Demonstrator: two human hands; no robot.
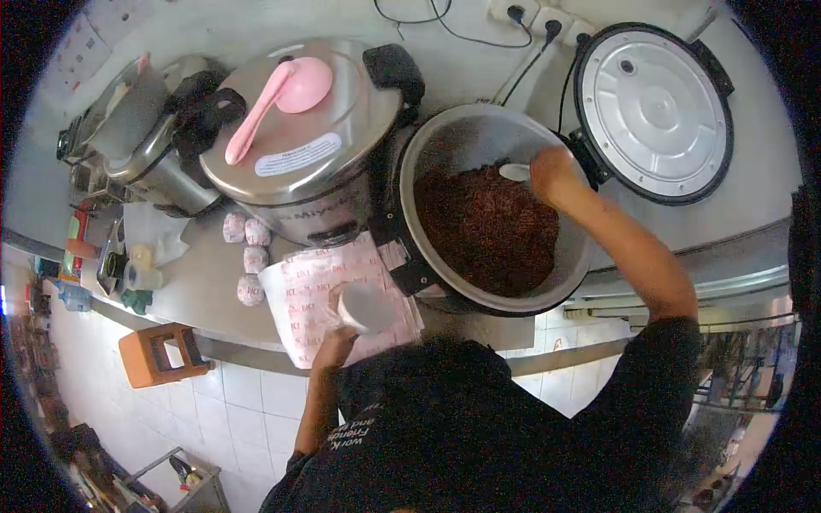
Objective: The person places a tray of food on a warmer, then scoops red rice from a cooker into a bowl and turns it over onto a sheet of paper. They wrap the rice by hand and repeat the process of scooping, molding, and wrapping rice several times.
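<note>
Black-sleeved right arm (640, 250) crosses pot rim (511, 304).

Light moderately bright, source out of frame. Soft glare on steel lid (346, 111); dark contents (487, 227) dim. White round item (363, 308) blurred. Fisheye curvature strong; corners black, speckled.

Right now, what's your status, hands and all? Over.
Left hand: gripping white cup over printed paper. Right hand: in open cooker, white scoop at dark grainy food. Lid swung aside, not blocking the opening.
</note>
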